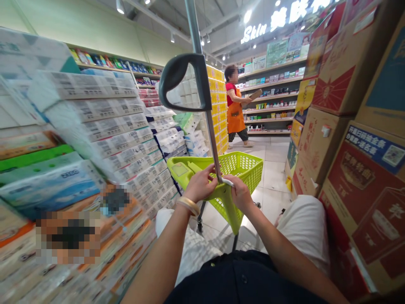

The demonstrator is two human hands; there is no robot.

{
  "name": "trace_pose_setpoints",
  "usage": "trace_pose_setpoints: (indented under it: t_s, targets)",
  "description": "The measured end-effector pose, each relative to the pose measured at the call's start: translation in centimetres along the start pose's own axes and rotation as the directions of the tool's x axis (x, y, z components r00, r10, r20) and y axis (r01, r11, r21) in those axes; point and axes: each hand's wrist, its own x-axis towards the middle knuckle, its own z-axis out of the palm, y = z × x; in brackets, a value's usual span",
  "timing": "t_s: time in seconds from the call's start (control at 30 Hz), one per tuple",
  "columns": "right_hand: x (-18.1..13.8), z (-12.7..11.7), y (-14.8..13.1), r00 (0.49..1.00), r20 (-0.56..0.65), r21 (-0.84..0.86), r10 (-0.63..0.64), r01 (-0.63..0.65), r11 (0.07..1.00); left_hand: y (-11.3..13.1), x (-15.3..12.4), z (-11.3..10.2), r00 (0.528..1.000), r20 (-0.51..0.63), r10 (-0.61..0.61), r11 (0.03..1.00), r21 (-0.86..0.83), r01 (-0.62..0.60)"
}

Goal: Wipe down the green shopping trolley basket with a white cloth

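Observation:
In front of my knees stands a lime-green plastic shopping cart (253, 169) with a perforated basket. From it rises a slim metal pole (212, 139) with a dark grey loop handle (166, 84) high up. My left hand (202, 184), a pale bangle at its wrist, has its fingers curled against the pole's lower end. Pinched in my right hand (242, 194) is a small white strip (228, 182), perhaps cloth or paper, pressed against the pole's foot. The strip's far end is hidden behind the pole and fingers.
Stacked paper packs (133, 139) rise close on my left. Tall cardboard cartons (357, 181) crowd my right side. Ahead, a person in an orange apron (236, 114) walks past stocked shelves (272, 90), holding a board. Pale floor tiles (275, 173) run between.

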Motion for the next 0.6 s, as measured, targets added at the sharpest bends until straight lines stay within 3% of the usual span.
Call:
trace_pose_setpoints:
  t_s: [0.13, 0.33, 0.53, 0.6]
  targets:
    - [0.3, -0.2, 0.7, 0.993, -0.052, -0.083, 0.103, -0.107, 0.991, -0.3, 0.0, 0.1, 1.0, -0.019, 0.023, 1.0, -0.001, -0.023]
    - [0.1, 0.1, -0.4, 0.999, 0.04, -0.019, -0.011, 0.012, 1.0, -0.5, 0.0, 0.1, 0.999, -0.024, 0.039, 0.999, 0.004, -0.039]
    - [0.4, -0.4, 1.2, 0.992, -0.026, -0.127, 0.127, -0.13, 0.983, -0.8, 0.0, 0.2, 0.999, -0.021, 0.043, 0.999, 0.01, -0.043]
    - [0.3, -0.2, 0.8, 0.994, -0.008, -0.097, 0.107, -0.108, 0.989, -0.8, 0.0, 0.1, 0.999, -0.018, 0.044, 0.999, 0.01, -0.044]
